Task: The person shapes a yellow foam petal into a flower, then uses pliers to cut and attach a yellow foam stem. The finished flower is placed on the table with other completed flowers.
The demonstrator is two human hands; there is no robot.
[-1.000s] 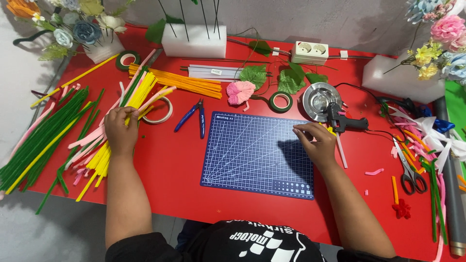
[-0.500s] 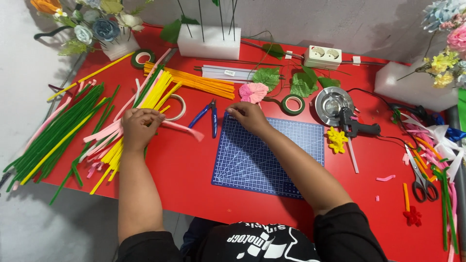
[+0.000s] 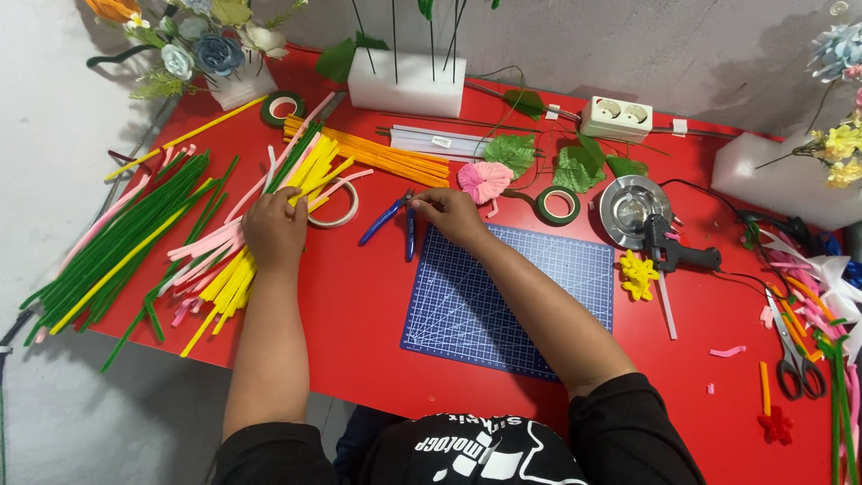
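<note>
My left hand (image 3: pixel 274 229) lies with curled fingers on a heap of pink and yellow pipe cleaners (image 3: pixel 220 269) at the left of the red table (image 3: pixel 359 341), gripping some pink ones. My right hand (image 3: pixel 449 216) reaches over the top left corner of the blue cutting mat (image 3: pixel 539 296). Its fingertips pinch the head of the blue-handled pliers (image 3: pixel 391 220), which lie on the table between a white tape roll (image 3: pixel 334 211) and the mat.
Green pipe cleaners (image 3: pixel 126 242) lie far left, orange ones (image 3: pixel 386 157) behind. A pink flower (image 3: pixel 485 180), green tape roll (image 3: pixel 557 205), metal dish (image 3: pixel 628 202), glue gun (image 3: pixel 673 256) and yellow flower (image 3: pixel 637 274) sit right of the mat. Scissors (image 3: pixel 795 359) lie at the right edge.
My right hand swung from the glue gun and yellow flower on the right across the mat to the pliers. My left hand stayed on the pipe cleaner heap, lowering a pink one.
</note>
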